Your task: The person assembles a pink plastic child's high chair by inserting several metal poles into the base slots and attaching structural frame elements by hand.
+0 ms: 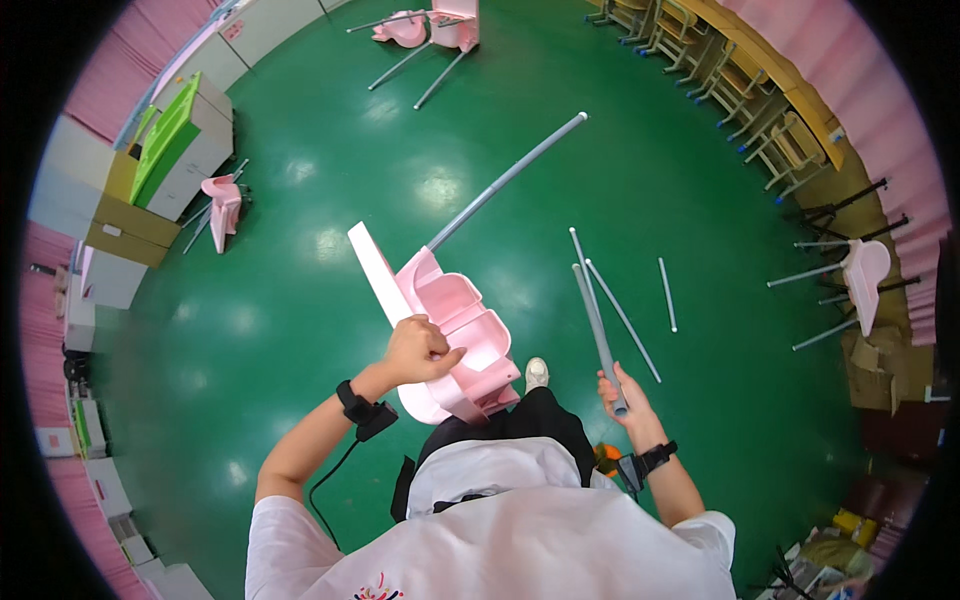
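Note:
My left hand (418, 350) grips the rim of a pink plastic seat (455, 330), held tilted in front of me. One grey tube leg (505, 178) is fitted into it and sticks out far up and to the right. My right hand (625, 393) is closed on the low end of a second grey tube (595, 325), which points up and away over the green floor. Both wrists wear black bands. My white shoe (537, 372) shows just below the seat.
Three more grey tubes (625, 320) lie on the green floor (300, 340) right of centre. Other pink seats stand at the back (440, 25), left (222, 205) and right (862, 280). Cardboard boxes (130, 225) line the left wall, wooden chairs (760, 90) the right.

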`<action>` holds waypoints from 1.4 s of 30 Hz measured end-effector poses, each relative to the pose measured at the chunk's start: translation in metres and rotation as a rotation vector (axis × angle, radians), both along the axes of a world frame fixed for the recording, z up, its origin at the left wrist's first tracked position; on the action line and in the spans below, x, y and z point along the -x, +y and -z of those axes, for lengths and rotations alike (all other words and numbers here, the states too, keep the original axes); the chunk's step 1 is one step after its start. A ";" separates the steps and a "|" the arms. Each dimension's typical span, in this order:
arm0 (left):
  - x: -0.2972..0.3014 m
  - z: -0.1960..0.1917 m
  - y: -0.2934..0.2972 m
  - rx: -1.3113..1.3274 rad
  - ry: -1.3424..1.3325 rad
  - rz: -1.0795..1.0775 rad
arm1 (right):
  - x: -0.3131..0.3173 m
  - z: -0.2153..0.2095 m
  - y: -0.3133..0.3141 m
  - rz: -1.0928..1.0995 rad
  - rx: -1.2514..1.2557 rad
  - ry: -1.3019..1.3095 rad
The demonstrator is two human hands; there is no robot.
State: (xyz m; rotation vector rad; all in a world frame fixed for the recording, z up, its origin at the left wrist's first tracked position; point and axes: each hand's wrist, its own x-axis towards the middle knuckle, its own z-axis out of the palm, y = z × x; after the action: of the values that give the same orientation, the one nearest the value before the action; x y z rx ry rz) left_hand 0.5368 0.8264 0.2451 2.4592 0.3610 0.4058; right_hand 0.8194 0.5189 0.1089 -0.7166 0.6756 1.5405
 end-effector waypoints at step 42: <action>-0.001 -0.102 -0.038 0.008 0.109 -0.375 | 0.000 -0.042 0.154 -0.394 -0.215 -0.685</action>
State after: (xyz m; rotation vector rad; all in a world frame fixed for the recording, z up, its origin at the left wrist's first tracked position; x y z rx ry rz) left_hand 0.5380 0.7881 0.3466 2.4093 0.8742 0.4227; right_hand 0.8198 0.6733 0.1512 -1.1759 -0.1505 1.5450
